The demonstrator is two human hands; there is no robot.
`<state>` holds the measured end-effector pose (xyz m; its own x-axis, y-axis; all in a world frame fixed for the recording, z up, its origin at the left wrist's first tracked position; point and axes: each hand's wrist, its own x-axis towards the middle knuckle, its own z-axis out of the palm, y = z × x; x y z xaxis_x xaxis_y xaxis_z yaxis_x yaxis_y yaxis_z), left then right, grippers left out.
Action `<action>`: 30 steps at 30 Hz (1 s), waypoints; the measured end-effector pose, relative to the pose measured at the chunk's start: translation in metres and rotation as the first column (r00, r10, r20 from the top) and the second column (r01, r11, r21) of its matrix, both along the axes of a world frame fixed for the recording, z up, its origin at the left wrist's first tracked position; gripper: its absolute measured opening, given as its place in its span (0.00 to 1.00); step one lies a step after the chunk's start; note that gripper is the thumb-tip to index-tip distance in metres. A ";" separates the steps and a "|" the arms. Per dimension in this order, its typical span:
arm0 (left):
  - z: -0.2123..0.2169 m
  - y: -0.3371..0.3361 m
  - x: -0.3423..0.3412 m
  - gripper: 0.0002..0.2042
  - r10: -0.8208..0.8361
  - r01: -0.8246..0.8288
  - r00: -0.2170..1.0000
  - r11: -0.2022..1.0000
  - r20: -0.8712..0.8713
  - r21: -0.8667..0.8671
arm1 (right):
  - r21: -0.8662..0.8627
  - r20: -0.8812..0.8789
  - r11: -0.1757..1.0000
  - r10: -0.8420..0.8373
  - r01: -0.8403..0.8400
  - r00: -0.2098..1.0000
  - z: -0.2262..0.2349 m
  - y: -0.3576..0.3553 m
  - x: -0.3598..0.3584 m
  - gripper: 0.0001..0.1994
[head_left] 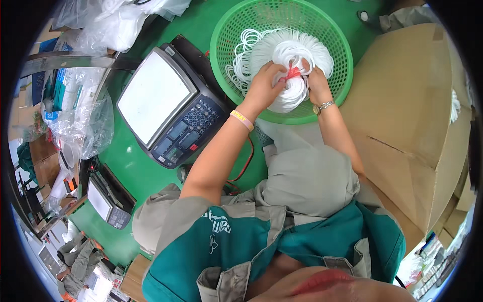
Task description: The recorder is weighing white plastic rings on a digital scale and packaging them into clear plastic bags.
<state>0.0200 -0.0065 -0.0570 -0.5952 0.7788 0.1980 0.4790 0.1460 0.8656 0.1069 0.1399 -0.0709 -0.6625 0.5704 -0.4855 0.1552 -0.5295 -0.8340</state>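
A green perforated plastic basket (343, 55) stands on the floor ahead of me, holding many thin white rings (254, 48). Above them is a bundle of white rings (292, 52), bound round its middle with a red tie (292, 74). My left hand (266, 86) grips the bundle's left side, fingers curled in beside the tie. From the right, my right hand (318, 84) is closed on the same bundle, its fingertips partly hidden among the rings. Both forearms reach over the basket's near rim.
Left of the basket sits a dark weighing scale (156, 95) with a white platform. A large cardboard box (402, 90) is close on my right. Farther left are a second scale (99, 200), clear plastic bags (90, 121) and another person (80, 267). A red cable (246, 163) runs along the green floor.
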 end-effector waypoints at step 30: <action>-0.019 -0.011 -0.029 0.12 0.025 0.161 0.426 0.981 0.904 -0.103 | 0.548 0.222 0.645 0.503 -0.533 0.836 0.026 -0.006 0.013 0.06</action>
<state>-0.0093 -0.0180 -0.0758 -0.3042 0.7869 -0.5369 -0.5431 0.3197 0.7764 0.1195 0.1335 -0.0448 -0.9220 0.3145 -0.2259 0.3015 0.2169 -0.9285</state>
